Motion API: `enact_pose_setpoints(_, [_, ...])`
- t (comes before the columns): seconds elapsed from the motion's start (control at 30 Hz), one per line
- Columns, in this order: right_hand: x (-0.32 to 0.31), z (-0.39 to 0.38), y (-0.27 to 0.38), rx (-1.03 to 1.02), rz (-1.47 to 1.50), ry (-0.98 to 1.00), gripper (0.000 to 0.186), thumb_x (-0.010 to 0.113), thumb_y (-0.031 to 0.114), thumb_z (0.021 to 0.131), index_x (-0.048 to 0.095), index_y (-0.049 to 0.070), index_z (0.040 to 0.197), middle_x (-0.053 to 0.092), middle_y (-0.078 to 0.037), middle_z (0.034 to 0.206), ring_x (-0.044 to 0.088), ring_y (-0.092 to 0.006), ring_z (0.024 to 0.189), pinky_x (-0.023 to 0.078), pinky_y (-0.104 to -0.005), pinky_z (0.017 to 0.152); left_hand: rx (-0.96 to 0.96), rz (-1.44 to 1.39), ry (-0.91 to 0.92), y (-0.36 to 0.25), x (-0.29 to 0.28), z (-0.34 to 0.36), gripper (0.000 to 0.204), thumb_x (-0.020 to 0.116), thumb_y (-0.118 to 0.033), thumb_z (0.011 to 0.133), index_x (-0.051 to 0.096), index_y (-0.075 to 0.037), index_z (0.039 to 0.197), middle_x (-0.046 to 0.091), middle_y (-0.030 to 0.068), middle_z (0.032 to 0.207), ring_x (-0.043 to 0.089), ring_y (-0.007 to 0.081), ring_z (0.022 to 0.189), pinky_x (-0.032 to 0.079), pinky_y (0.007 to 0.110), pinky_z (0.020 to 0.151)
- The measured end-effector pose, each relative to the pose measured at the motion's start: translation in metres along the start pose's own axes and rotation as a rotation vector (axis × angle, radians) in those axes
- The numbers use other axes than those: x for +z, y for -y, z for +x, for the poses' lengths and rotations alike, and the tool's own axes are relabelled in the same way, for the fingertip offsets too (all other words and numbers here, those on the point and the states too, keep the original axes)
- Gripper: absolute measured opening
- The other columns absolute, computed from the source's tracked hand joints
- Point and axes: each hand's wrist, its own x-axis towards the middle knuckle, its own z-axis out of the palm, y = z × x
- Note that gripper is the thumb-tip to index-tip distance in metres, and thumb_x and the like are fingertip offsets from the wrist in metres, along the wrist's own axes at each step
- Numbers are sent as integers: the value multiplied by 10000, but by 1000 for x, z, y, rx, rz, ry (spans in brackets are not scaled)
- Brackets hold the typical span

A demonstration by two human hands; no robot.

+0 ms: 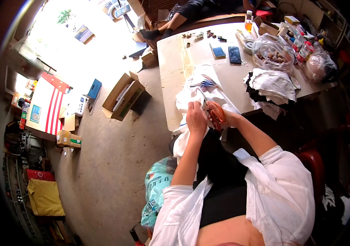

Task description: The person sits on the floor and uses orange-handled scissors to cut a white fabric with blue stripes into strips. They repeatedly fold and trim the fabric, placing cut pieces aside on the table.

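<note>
My left hand (196,117) pinches a white cloth with blue markings (199,90), which lies over the table's near left part and hangs down over my lap. My right hand (224,119) grips orange-handled scissors (216,110) just right of my left hand; their blades point into the cloth and are partly hidden there. A pile of folded white and black cloth (271,86) sits on the table to the right of my hands.
The table (171,61) holds phones (234,55), an amber bottle (248,24), bags (275,55) and small items. A person's legs (173,26) rest on a bench behind it. An open cardboard box (117,102) stands left on the floor; a teal bag (156,192) is beside me.
</note>
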Motion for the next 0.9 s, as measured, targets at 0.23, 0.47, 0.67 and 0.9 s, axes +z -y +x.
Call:
enact_pose_setpoints(0.23, [8, -7, 12, 135, -149, -22, 560, 564, 688, 753, 496, 132, 771, 474, 14, 674, 477, -105, 535, 407, -252, 506, -91, 14, 7, 0, 4, 7, 196, 569, -63, 765, 555, -44, 959, 551, 145, 938, 581, 360, 817, 469, 429, 677])
enact_pose_setpoints(0.47, [-8, 14, 1, 2, 15, 35, 634, 499, 777, 723, 480, 143, 744, 455, 22, 657, 461, -114, 521, 398, -274, 498, -48, -5, 55, 3, 13, 6, 74, 545, -102, 804, 564, -47, 760, 551, 120, 819, 577, 359, 721, 451, 447, 620])
enact_pose_setpoints(0.67, [-11, 39, 4, 23, -123, -3, 600, 471, 758, 760, 460, 159, 719, 402, 20, 517, 405, -116, 373, 336, -270, 347, -34, -17, 47, 7, 6, 0, 64, 563, -94, 783, 555, -44, 744, 546, 114, 794, 580, 347, 731, 462, 441, 617])
enact_pose_setpoints(0.9, [2, 18, 11, 13, -52, -129, 465, 518, 569, 865, 421, 155, 676, 385, 57, 531, 359, -51, 407, 289, -186, 367, -60, -56, 41, 9, 9, -3, 81, 570, -109, 774, 568, -44, 726, 544, 120, 764, 581, 338, 703, 465, 441, 603])
